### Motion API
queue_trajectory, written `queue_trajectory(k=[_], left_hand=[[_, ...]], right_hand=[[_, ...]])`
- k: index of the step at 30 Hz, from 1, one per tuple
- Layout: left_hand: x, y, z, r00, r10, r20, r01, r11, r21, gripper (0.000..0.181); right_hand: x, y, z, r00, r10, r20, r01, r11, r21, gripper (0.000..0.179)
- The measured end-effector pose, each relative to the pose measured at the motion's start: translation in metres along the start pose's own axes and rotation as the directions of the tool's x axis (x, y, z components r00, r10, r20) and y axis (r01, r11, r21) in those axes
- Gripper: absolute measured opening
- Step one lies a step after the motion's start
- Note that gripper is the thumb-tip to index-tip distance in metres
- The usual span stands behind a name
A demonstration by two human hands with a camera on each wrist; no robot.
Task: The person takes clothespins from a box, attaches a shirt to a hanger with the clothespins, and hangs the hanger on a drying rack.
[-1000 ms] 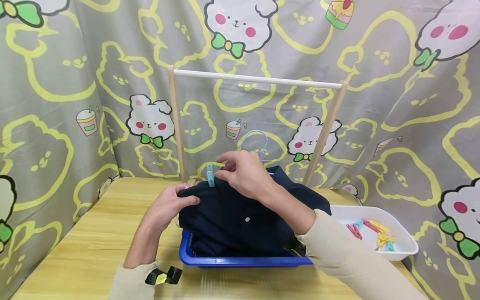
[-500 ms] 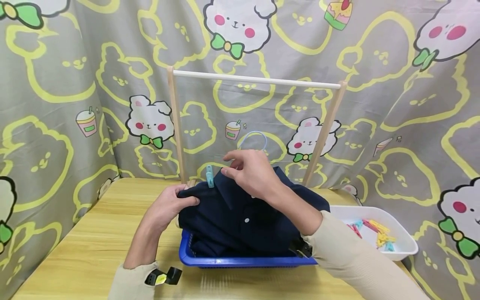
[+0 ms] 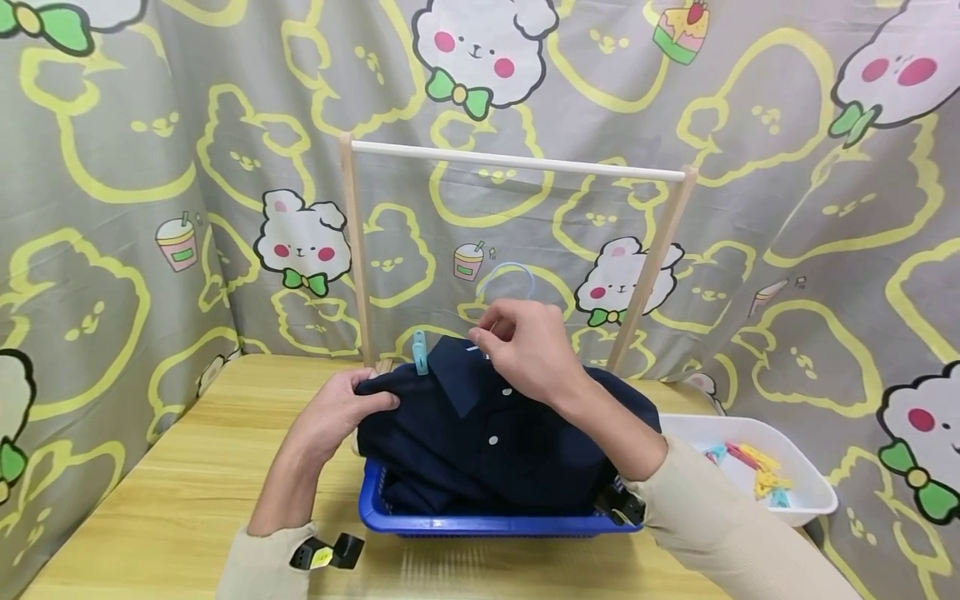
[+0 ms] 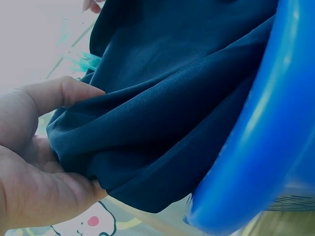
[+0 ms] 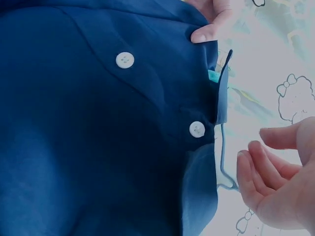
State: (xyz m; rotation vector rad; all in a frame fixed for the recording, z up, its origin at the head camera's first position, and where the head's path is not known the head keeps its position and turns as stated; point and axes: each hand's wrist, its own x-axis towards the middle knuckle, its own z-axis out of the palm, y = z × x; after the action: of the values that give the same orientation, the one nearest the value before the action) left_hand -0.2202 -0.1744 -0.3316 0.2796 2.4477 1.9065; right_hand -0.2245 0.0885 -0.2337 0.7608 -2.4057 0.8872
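Observation:
A navy shirt (image 3: 442, 442) with white buttons lies partly in a blue basket (image 3: 480, 524). My left hand (image 3: 337, 412) grips its left shoulder, thumb in front, as the left wrist view also shows with the gathered cloth (image 4: 162, 108). Just inward of that hand, a teal clothespin (image 3: 421, 353) stands clipped on the shoulder beside the collar (image 3: 459, 379). Over the neck opening hovers my right hand (image 3: 534, 350), fingers loosely bent; in the right wrist view nothing lies between thumb and fingers. Behind it rises the pale blue hook of a hanger (image 3: 510, 265), whose body is mostly hidden inside the shirt.
Behind the basket stands a wooden rack with a white crossbar (image 3: 517, 158). To the right, a white tray (image 3: 821, 496) holds several coloured clothespins (image 3: 768, 482). Everything rests on a wood-grain table (image 3: 202, 467), backed by a patterned curtain (image 3: 405, 75).
My right hand has moved right from beside the teal clothespin to over the neck opening, uncovering the collar. The left hand keeps its grip on the shoulder.

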Motion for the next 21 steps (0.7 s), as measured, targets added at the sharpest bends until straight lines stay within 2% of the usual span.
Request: queue_trajectory(k=[6,12,21], left_hand=[[0.000,-0.002,0.000,1.000,-0.008,-0.003,0.008,1.000,-0.006,0.024],[0.002,-0.004,-0.001,1.000,-0.003,-0.007,0.003,1.000,-0.001,0.024],[0.001,-0.003,-0.002,1.000,-0.012,-0.017,0.012,1.000,-0.003,0.024]], right_hand=[[-0.004,0.008,-0.002,0.998,-0.015,-0.065,0.017,1.000,0.024,0.008],[-0.005,0.018,-0.007,0.988,-0.063,-0.138,0.067,0.998,0.023,0.011],[-0.010,0.033,-0.017,0.968,-0.059,-0.243,0.055,0.998,-0.022,0.010]])
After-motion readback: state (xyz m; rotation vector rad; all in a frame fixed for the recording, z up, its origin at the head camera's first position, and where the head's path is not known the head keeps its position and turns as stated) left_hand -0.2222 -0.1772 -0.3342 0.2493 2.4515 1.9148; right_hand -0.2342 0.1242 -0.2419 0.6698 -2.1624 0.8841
